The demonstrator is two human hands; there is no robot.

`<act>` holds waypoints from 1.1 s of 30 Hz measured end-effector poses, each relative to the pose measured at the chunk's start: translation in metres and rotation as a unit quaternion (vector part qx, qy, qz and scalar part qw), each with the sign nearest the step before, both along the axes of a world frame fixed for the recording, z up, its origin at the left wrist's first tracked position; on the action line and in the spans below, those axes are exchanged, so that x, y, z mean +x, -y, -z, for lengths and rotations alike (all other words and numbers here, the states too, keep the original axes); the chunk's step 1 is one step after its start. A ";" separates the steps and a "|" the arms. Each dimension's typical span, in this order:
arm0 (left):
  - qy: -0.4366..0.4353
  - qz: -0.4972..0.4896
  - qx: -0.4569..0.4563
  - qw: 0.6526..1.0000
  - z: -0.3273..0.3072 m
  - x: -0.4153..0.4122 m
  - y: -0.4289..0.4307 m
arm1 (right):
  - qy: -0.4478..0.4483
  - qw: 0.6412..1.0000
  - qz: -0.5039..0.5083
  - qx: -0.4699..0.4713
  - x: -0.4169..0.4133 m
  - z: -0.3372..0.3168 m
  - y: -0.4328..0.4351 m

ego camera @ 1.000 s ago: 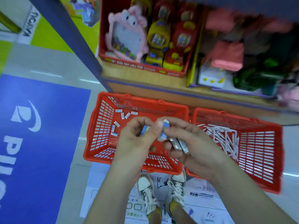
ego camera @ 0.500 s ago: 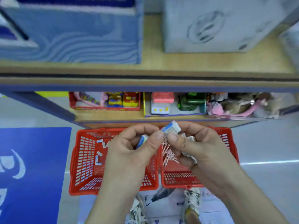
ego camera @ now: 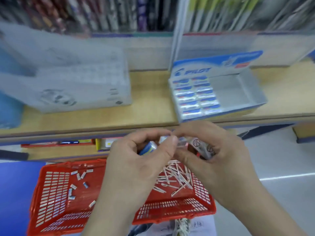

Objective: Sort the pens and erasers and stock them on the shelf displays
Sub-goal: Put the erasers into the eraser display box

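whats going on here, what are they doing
A person is stocking erasers at a shop shelf. The left hand pinches a blue and white eraser; the right hand grips a few wrapped erasers. The Pilot display box on the shelf has rows of erasers in its left half, the right half bare. Below, the left red basket holds loose erasers, the right red basket pens.

Counts:
- 2 hands: left hand (ego camera: 136, 160), right hand (ego camera: 216, 155).
- 2 red baskets below the fingers: left basket (ego camera: 51, 201), right basket (ego camera: 202, 200).
- Loose erasers (ego camera: 73, 186) in the left basket: 9 visible.
- Pens (ego camera: 175, 178) under the right fingers: one pile, too tangled to count.
- Held erasers (ego camera: 197, 143): at least 3 among the fingers; blur hides any more.
- 1 display box (ego camera: 230, 86) beyond the fingers.
- Packed erasers (ego camera: 196, 97): 2 columns x 5 rows, roughly 10.
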State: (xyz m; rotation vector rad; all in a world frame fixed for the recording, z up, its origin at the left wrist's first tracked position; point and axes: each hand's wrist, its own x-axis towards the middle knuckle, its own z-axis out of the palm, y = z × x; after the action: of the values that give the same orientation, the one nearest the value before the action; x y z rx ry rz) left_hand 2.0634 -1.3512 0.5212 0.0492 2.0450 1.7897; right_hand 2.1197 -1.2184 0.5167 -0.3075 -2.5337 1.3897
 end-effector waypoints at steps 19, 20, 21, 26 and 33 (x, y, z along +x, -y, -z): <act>-0.269 -0.103 -0.254 0.923 0.009 -0.062 -0.096 | 0.062 0.977 0.190 -0.074 -0.053 -0.012 -0.153; -0.260 -0.102 -0.257 0.925 0.012 -0.065 -0.094 | 0.068 0.977 0.193 -0.057 -0.059 -0.009 -0.151; -0.245 -0.100 -0.256 0.930 0.015 -0.066 -0.092 | 0.076 0.977 0.196 -0.042 -0.064 -0.006 -0.148; -0.202 -0.059 -0.261 0.942 0.020 -0.072 -0.089 | 0.107 0.967 0.229 0.025 -0.081 0.005 -0.138; -0.179 -0.042 -0.242 0.953 0.018 -0.073 -0.084 | 0.152 0.960 0.215 0.091 -0.081 -0.002 -0.133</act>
State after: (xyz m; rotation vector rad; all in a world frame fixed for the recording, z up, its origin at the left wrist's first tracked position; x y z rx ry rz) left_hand 1.9906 -1.2675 0.5037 0.1532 2.7328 1.3459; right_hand 2.0386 -1.0857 0.5185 -1.0341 -2.5822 0.9983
